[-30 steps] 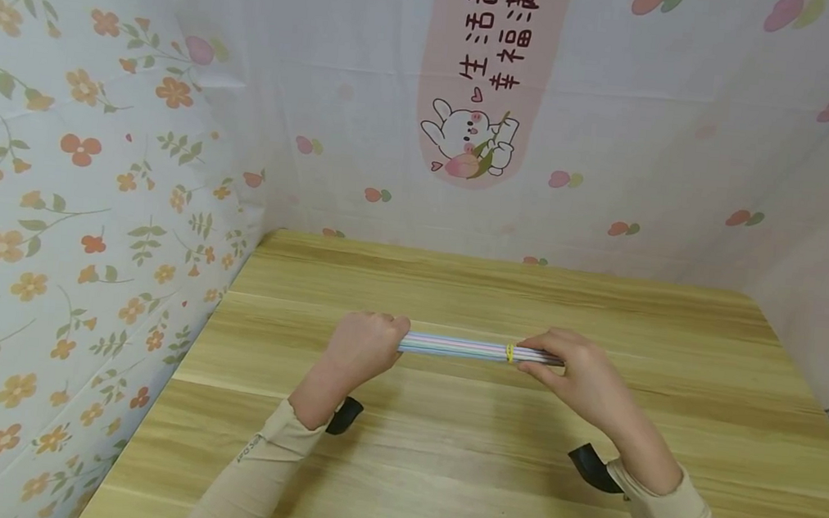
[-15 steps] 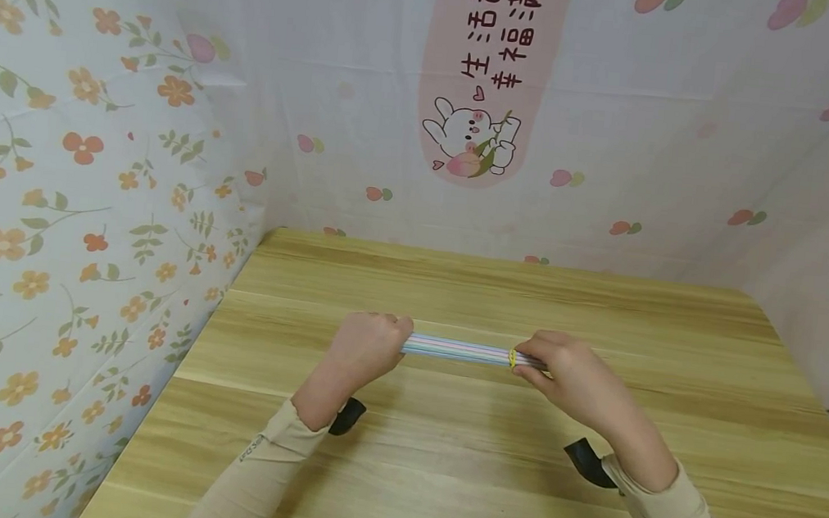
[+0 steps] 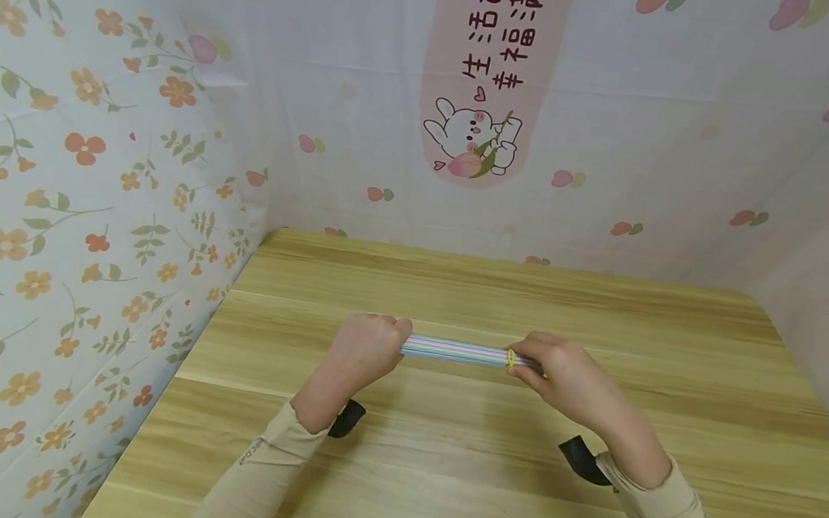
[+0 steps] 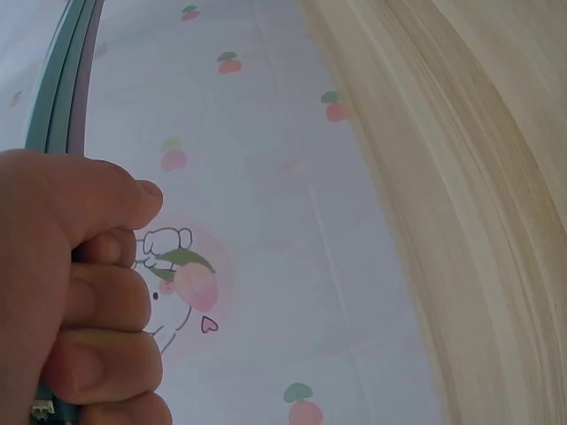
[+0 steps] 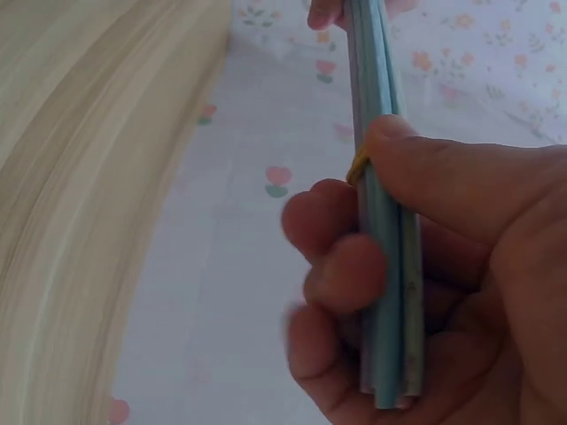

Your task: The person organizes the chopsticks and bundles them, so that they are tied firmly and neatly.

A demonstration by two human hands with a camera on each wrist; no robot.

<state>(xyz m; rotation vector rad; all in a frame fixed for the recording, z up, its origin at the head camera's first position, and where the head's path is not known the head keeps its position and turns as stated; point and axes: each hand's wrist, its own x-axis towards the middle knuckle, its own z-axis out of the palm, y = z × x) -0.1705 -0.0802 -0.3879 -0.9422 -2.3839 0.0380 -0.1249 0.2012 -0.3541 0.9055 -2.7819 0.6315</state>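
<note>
A bundle of slim, pencil-like pastel sticks (image 3: 454,350), blue, green, pink and lilac, is held level above the table. My left hand (image 3: 368,347) grips its left part, fingers curled round it in the left wrist view, hiding that end. A yellow elastic band (image 3: 511,357) circles the bundle towards its right end. Right beside the band, my right hand (image 3: 563,375) holds the sticks; in the right wrist view the thumb (image 5: 394,142) presses by the band (image 5: 358,165), and curled fingers lie on the other side. The blunt stick ends (image 5: 388,398) show beneath.
Under both hands lies a wood-grain table (image 3: 440,475). White cloth with fruit and rabbit prints (image 3: 354,106) hangs behind it, and floral cloth (image 3: 74,262) on the left. A black curved piece (image 3: 584,461) juts out at each wrist.
My right hand has slid a little left along the bundle, and its fingertips now reach the yellow band. The left hand keeps its grip with hardly any movement.
</note>
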